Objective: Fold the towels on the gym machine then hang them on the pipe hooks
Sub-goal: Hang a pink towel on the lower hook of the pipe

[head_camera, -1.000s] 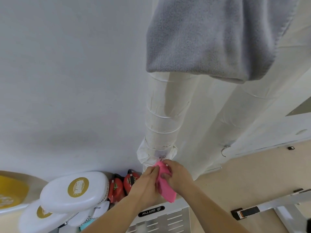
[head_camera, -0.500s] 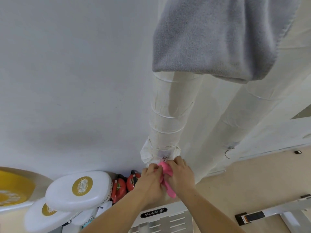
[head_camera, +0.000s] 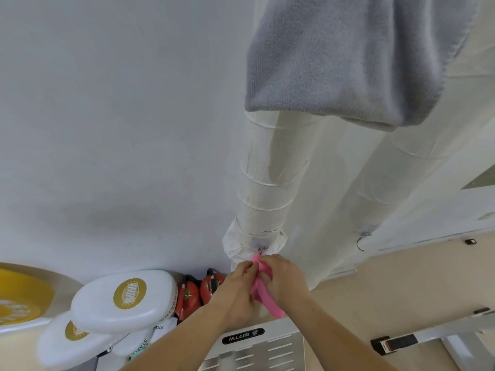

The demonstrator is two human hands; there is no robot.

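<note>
Hands [head_camera: 286, 279] nearer pipe [head_camera: 265, 188], tight round towel [head_camera: 266, 301]

A grey towel [head_camera: 348, 57] drapes the upper left pipe [head_camera: 267, 183], blocking reach there. Below it the pipe's front is bare down to its foot, taken up by the left hand [head_camera: 238, 287], right hand [head_camera: 284, 282] and pink towel [head_camera: 273, 309]. Red items [head_camera: 198, 290] and white pads [head_camera: 120, 301] crowd the wall leftward; the machine [head_camera: 254, 349] closes in below. The right pipe [head_camera: 375, 188] has a hook [head_camera: 360, 241] jutting free.
</note>
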